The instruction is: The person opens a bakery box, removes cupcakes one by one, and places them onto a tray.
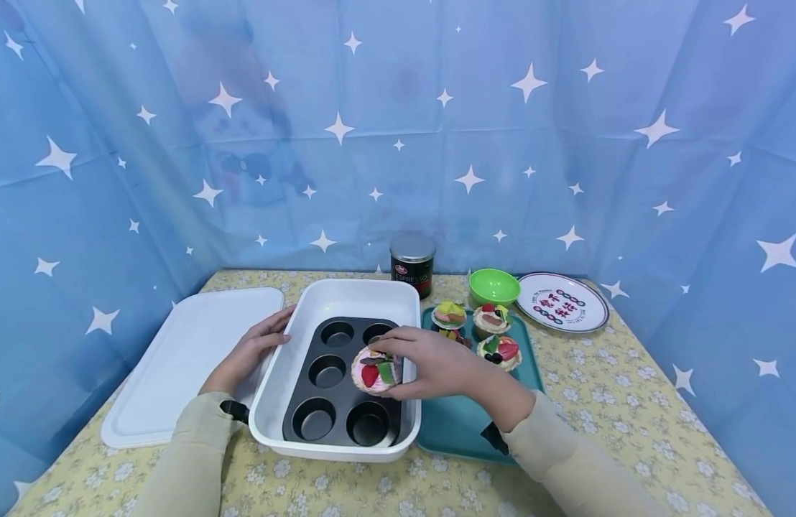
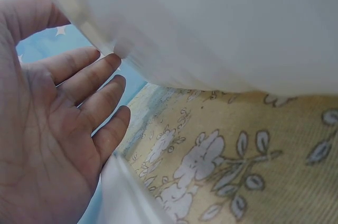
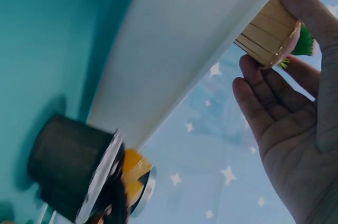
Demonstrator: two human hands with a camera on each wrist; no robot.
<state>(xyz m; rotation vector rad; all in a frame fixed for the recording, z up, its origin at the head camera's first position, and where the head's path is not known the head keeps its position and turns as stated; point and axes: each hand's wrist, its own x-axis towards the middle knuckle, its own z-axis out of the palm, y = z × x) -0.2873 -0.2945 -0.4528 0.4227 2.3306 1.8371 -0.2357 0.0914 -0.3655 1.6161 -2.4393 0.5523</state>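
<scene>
My right hand [image 1: 430, 359] holds a toy cupcake [image 1: 372, 373] with a strawberry and a green piece on pink topping. Its pale ridged side faces the right wrist view, thumb on one side and fingers on the other. The cupcake is above the right column of a dark muffin tin [image 1: 327, 398], whose visible cups hold nothing. That tin lies inside a white rectangular tub [image 1: 269, 409]. Along the tub's left rim, my left hand [image 1: 252, 352] rests its fingertips, with fairly straight fingers in the left wrist view [image 2: 63, 102].
Several toy cupcakes [image 1: 499, 352] stand on a teal tray [image 1: 456, 431] right of the tub. Behind are an espresso tin [image 1: 412, 267], a green bowl [image 1: 494, 287] and a patterned plate [image 1: 562, 303]. A white lid [image 1: 178, 366] lies at left.
</scene>
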